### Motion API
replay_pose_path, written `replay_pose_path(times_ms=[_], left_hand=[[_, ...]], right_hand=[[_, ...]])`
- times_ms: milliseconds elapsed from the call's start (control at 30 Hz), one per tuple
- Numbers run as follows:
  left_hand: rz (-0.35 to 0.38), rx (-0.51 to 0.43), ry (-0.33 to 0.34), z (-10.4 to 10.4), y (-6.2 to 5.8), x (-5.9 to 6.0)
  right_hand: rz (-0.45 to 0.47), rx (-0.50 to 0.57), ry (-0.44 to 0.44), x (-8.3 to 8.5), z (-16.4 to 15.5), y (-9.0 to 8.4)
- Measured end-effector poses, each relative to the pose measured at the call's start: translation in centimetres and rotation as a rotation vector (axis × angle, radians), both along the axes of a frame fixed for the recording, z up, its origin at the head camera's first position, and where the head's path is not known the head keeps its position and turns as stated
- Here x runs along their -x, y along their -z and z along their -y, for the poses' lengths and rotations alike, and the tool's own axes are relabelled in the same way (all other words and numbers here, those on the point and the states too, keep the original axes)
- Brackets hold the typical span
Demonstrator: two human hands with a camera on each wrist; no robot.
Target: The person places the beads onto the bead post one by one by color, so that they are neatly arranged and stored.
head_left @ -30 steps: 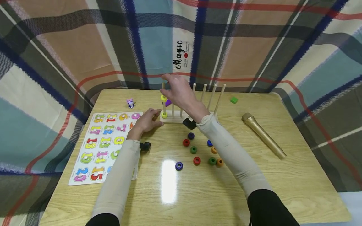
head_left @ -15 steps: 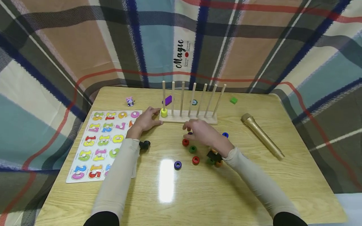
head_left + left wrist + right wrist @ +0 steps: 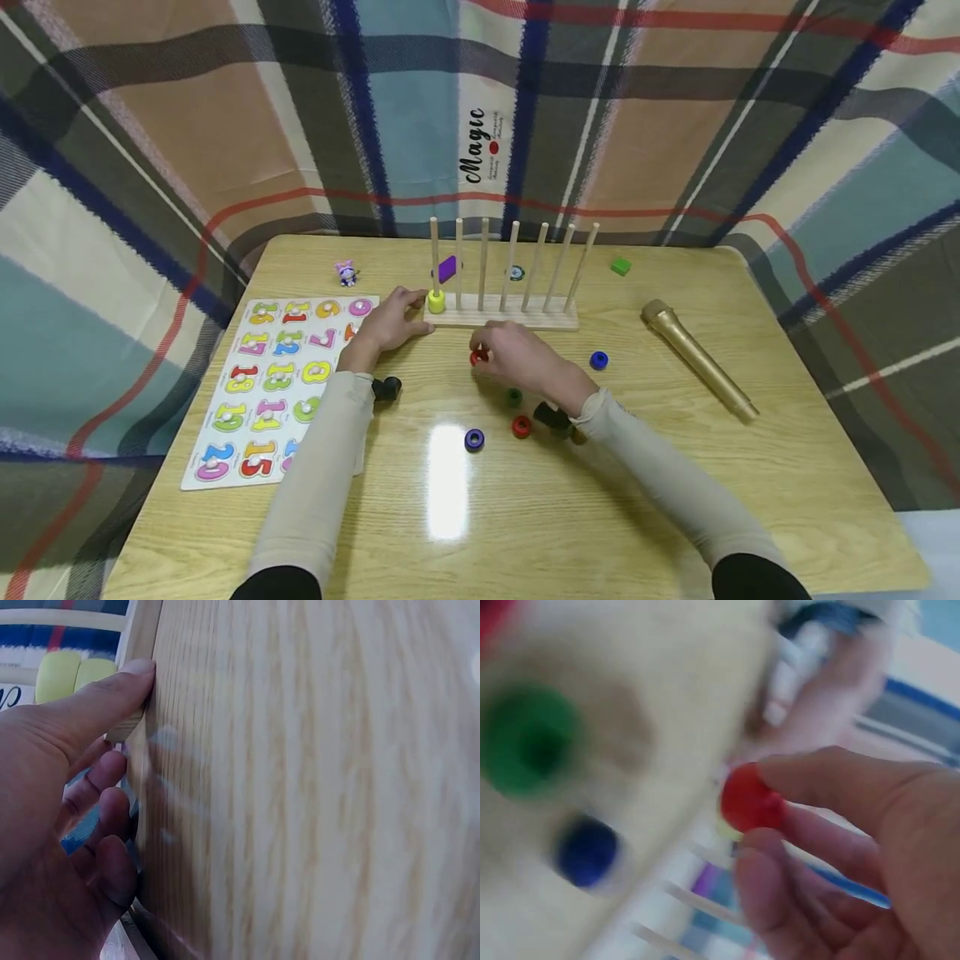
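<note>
My left hand fills the lower left of the frame. Its thumb lies along the edge of a pale wooden base at the upper left, touching it. Two yellow rings sit just above the thumb. The wooden tabletop covers the whole right side.

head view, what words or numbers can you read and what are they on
"Magic": black script running upward on the plaid cloth backdrop; the small print beside it is too small to read.
"16, 1, 6, 0 / 17, 12, 7 / 18, 13, 8 / 11, 14 / 20, 15": coloured number pieces on the white number puzzle board; the left arm hides others.
The gold microphone and the wooden peg rack show no readable text.
</note>
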State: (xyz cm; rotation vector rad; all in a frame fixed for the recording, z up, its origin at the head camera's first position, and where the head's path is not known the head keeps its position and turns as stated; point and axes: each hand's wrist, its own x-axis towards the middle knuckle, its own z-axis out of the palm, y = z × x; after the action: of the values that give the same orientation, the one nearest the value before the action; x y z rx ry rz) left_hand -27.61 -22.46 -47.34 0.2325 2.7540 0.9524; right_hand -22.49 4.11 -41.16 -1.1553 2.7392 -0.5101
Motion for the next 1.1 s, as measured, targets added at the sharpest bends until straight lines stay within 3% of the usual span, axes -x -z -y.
replay_pose_path(times_ms=[100, 233, 333, 600, 800, 1100], left_hand=[[-0.003, -0.006, 0.002, 0.0, 0.0, 0.0], [-0.004, -0.014, -0.001, 0.0, 0.0, 0.1], [0.003, -0.023, -0.007, -0.1, 0.0, 0.1], [0.017, -0.034, -0.004, -0.4, 0.1, -0.1], [0.013, -0.030, -0.016, -0.2, -0.1, 0.0], [0.022, -0.020, -0.019, 0.1, 0.0, -0.1]], right_hand=[[-0.041, 0.166, 0.069, 1.3, 0.3, -3.1], [-0.191, 0.390, 0.128, 3.3, 0.9, -7.2], [-0.282, 0.475, 0.148, 4.7, 1.6, -9.1], [-0.274, 0.405, 0.195, 6.5, 2.7, -10.0], [-0.261, 0.352, 0.239, 6.8, 3.4, -10.6], [-0.163, 0.274, 0.282, 6.7, 3.9, -10.3]])
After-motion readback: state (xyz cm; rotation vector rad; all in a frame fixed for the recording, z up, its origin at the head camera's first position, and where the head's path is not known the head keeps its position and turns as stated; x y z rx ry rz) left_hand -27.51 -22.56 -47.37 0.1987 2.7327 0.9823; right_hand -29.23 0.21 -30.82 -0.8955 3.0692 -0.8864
